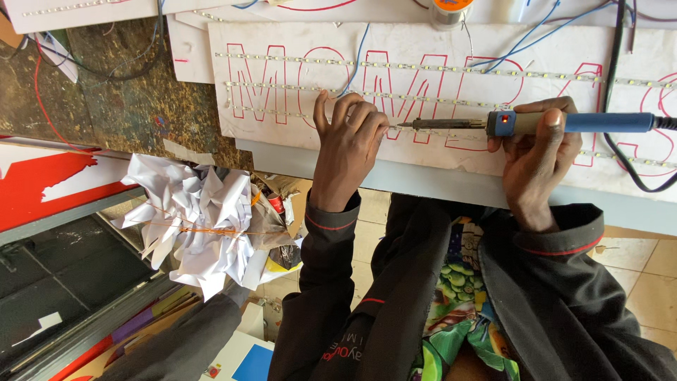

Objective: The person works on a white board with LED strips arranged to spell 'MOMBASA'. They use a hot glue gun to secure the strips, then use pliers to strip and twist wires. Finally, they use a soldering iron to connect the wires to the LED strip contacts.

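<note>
Two hands | right hand (536, 152) grips soldering iron (536, 123) | left hand (349, 137) possibly pinning LED strip (296, 86)

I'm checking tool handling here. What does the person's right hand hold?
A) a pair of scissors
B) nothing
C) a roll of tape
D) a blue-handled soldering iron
D: the right hand grips a blue-handled soldering iron, its tip pointing toward the left hand on the white sign board.

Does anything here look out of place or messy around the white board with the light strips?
Yes. A heap of crumpled white paper, tangled with orange wire, sits left of the left hand. The soldering iron in the right hand looks normal.
</note>
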